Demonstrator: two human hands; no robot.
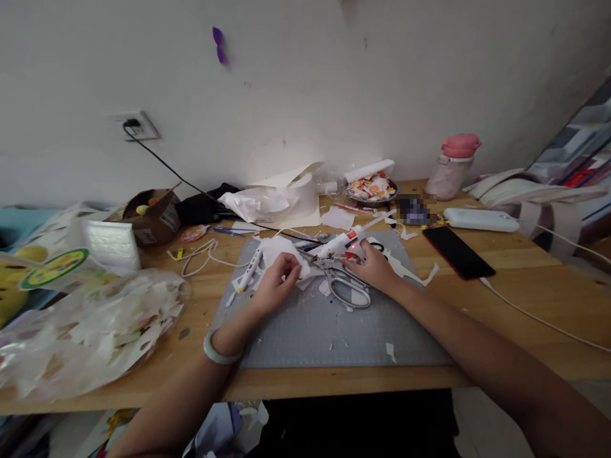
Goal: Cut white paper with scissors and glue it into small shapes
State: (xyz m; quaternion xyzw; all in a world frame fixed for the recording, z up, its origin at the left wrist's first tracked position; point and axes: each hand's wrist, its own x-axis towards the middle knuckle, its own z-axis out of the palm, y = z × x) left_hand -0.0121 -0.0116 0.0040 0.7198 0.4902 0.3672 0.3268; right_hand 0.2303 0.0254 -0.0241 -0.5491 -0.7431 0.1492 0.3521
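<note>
My right hand (375, 267) is wrapped round the handle of a white hot glue gun (338, 244) with orange parts and a small red light. The gun's nozzle points left and down, toward my left hand (278, 283). My left fingers are curled in a pinch at a small white paper piece (304, 270). Grey-handled scissors (351, 291) lie just below the gun on the grey cutting mat (305, 337). To the left of my left hand rests a white pen-like tool (249, 270). Crumpled white paper (277, 247) lies behind that hand.
A clear bag of paper scraps (105, 324) takes up the left side, with a cardboard box (155, 219) behind. On the right are a phone (458, 252), a white oblong case (480, 219) and a pink-lidded bottle (451, 166). Cables cross the table.
</note>
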